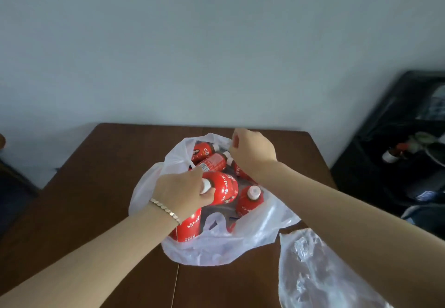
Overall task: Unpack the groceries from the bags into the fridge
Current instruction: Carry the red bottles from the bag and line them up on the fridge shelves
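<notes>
Closest to me, at the lower right, a clear bag point(320, 278) lies crumpled on the brown tabletop point(96, 187), apart from the work and, as it seems, empty. Behind it sits the white bag point(260, 233), wide open, and the red bottles point(212, 162) with white caps are inside it, some lying, some upright, leaning on each other.

My left hand point(180, 192) reaches into the mouth of the white bag. Its fingers point(208, 193) are curled around the neck of one bottle point(225, 189), near the cap, I think because this narrow part is easy to hold. My right hand point(252, 153) is at the far rim, with bent fingers that seem to pinch the thin plastic there. I judge that I hold the rim so that the white bag keeps open and does not rise together with the bottle.

All bottles that I see are in the white bag, so for this bag the unpacking is only beginning. The fridge is not in view.
</notes>
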The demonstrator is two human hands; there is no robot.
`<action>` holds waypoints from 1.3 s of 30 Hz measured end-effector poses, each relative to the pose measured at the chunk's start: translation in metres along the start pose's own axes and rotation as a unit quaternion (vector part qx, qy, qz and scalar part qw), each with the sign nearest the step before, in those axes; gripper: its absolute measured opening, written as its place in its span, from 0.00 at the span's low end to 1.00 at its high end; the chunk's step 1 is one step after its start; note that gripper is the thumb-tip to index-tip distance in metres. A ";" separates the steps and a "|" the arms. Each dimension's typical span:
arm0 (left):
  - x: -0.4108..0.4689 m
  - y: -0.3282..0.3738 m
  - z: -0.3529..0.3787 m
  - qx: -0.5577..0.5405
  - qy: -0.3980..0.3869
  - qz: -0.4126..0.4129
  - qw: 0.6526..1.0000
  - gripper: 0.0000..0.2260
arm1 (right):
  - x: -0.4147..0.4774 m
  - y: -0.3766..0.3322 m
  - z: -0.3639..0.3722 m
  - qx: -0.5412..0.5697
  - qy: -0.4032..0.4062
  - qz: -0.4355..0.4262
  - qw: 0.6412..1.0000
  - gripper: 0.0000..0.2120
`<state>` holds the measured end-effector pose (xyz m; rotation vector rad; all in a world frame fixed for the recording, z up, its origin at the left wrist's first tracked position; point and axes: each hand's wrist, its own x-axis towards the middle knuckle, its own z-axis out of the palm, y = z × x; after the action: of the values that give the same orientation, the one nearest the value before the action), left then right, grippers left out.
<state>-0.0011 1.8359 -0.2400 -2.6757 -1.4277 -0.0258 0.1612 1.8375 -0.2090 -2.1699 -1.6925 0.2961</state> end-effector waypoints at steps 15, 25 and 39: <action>-0.011 -0.056 -0.017 -0.053 -0.021 0.071 0.996 0.23 | -0.027 0.048 0.114 -0.204 -0.167 0.135 0.955 0.17; -0.004 -0.065 -0.034 -0.022 -0.008 0.183 0.983 0.24 | -0.084 -0.014 0.026 -0.069 0.013 0.199 0.978 0.10; -0.100 0.135 -0.159 -0.071 0.105 0.494 0.860 0.19 | -0.336 -0.005 -0.147 -0.129 0.187 0.423 0.877 0.16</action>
<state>0.0608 1.6624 -0.1005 -3.0466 0.1131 -0.3254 0.1276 1.4907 -0.0935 -2.8255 -0.5214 -0.1475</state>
